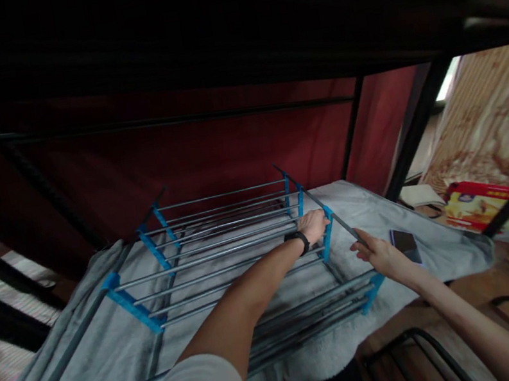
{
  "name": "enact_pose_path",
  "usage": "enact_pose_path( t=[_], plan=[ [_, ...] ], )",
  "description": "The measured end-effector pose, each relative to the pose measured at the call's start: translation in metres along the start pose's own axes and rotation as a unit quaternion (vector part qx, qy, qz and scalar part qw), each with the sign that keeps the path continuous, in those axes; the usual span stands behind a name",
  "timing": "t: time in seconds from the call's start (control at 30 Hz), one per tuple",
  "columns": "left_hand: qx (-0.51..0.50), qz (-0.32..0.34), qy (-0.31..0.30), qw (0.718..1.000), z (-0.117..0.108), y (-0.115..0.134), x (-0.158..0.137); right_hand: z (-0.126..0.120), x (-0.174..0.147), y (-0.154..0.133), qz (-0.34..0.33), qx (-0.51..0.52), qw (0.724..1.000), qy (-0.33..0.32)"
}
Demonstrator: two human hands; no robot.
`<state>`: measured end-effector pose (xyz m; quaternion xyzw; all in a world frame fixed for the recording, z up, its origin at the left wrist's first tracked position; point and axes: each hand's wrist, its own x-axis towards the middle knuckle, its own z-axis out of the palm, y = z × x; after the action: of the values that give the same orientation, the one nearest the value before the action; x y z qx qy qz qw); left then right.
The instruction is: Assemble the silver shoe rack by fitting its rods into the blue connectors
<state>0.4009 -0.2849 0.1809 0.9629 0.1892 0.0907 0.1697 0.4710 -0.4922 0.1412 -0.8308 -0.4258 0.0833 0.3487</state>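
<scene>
A rack of grey metal tubes (207, 259) and blue plastic brackets lies on its side on the grey blanket (431, 252). My left hand (313, 226), with a black watch on its wrist, is closed around the upper end of a right-side blue bracket (327, 247). My right hand (378, 254) grips the near end of a long side tube (339, 220) that passes through the right-side brackets. On the left, another side tube (77, 340) runs between blue brackets. My left forearm hides part of the nearer tubes.
A phone (405, 246) lies on the blanket beside my right hand. Black metal posts (419, 124) and a low dark overhang frame the bed. Behind hangs a dark red curtain (208, 146). At right are a red and yellow box (491, 206) and a black-framed chair (420, 335).
</scene>
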Motion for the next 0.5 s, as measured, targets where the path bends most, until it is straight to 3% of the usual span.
enact_pose_path(
  t=[0.3, 0.5],
  plan=[
    [0.029, 0.000, 0.008, 1.000, -0.002, 0.002, -0.007, -0.002, -0.004, -0.007, -0.014, -0.017, 1.000, -0.006],
    [0.061, 0.033, 0.011, 0.998, -0.002, 0.004, -0.012, -0.005, -0.006, -0.011, -0.027, -0.030, 0.999, -0.016]
  ],
)
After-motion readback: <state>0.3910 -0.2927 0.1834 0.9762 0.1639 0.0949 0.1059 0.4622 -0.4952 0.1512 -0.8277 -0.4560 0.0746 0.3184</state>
